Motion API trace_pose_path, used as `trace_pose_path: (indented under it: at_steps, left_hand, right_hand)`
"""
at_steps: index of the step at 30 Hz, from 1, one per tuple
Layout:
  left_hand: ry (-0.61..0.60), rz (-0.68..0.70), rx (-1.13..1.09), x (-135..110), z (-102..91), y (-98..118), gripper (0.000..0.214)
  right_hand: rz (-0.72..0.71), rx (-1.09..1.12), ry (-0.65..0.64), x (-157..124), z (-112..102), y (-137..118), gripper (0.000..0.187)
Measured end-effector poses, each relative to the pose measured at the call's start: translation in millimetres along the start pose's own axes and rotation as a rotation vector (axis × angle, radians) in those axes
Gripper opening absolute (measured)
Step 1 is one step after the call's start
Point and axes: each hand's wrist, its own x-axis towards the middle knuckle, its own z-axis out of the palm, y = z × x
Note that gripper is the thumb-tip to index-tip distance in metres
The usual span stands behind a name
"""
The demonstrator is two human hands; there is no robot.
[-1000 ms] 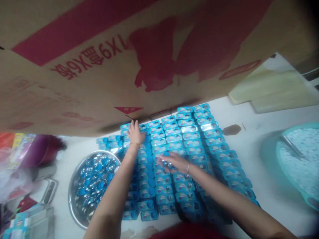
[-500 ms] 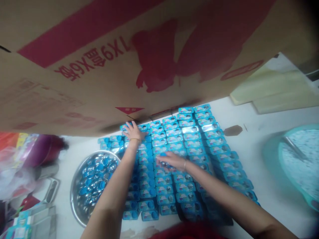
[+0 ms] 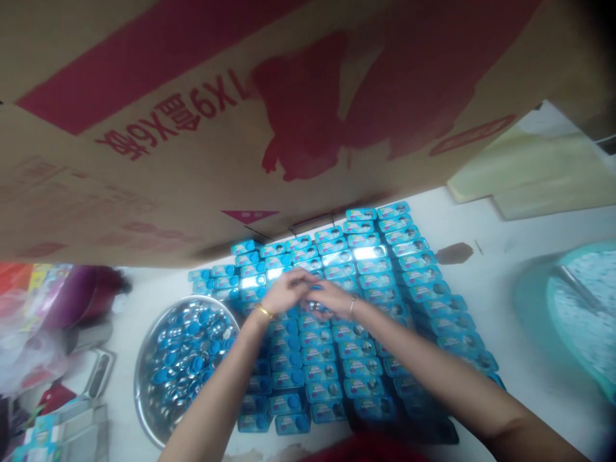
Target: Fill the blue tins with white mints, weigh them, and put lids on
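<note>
1. Small round blue-and-silver metallic-looking pieces: a few sit in the right hand, over the middle of the rows; many more fill the round silver metal bowl at left.
2. Right fingers are curled round those pieces, thin bracelet at the wrist. Count unclear, blur.
3. Left hand, gold-coloured bracelet at the wrist, meets the right at the fingertips. Cannot tell if the left fingers are open or pinching a piece; overlap hides it.
4. Below both hands: flat blue rectangular printed packs with rounded corners, in close-set columns on the white worktop.
5. Around: large brown cardboard box with red print beyond the packs, teal round basin at far right.
6. Step in hand looks like a hand-to-hand pickup. Doing it well, my judgement: cup the right palm steady, thumb one piece forward to the edge, pinch it by the rim with the left.
7. Loose pieces could slip, so don't overfill the palm. Hold wrists above the packs; close columns likely shift if brushed. Left forearm should clear the bowl rim.
</note>
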Motion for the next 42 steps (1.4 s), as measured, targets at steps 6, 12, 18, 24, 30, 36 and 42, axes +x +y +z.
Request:
trace_pose_path:
  at_steps: [6,12,18,24,30,36,42]
  left_hand:
    - [0.071,0.094,0.217,0.9,-5.2,-0.3,0.014]
    - [0.523,-0.109,0.290,39.7,-47.3,-24.2,0.015]
    - [0.495,-0.514,0.602,80.3,-90.0,-31.9,0.020]
    - [0.352,-0.650,0.750,94.0,-100.9,-27.6,0.035]
    - [0.497,-0.410,0.863,68.2,-65.9,-11.6,0.022]
    - [0.217,0.055,0.312,9.5,20.5,-1.8,0.021]
    - [0.463,0.216,0.397,34.9,8.7,-5.1,0.014]
  right_hand:
    - [0.026,-0.086,0.016,15.5,-1.0,2.1,0.022]
    - [-0.078,0.259,0.001,11.8,0.8,-1.6,0.021]
    - [-0.103,0.475,0.103,5.2,-10.4,9.7,0.025]
    - [-0.101,0.502,0.148,1.6,-9.6,14.4,0.025]
    - [-0.159,0.519,0.325,-0.9,-5.8,13.7,0.032]
    - [-0.270,0.508,0.516,5.8,-1.8,14.6,0.034]
    - [-0.282,0.532,0.497,5.5,-9.7,8.7,0.039]
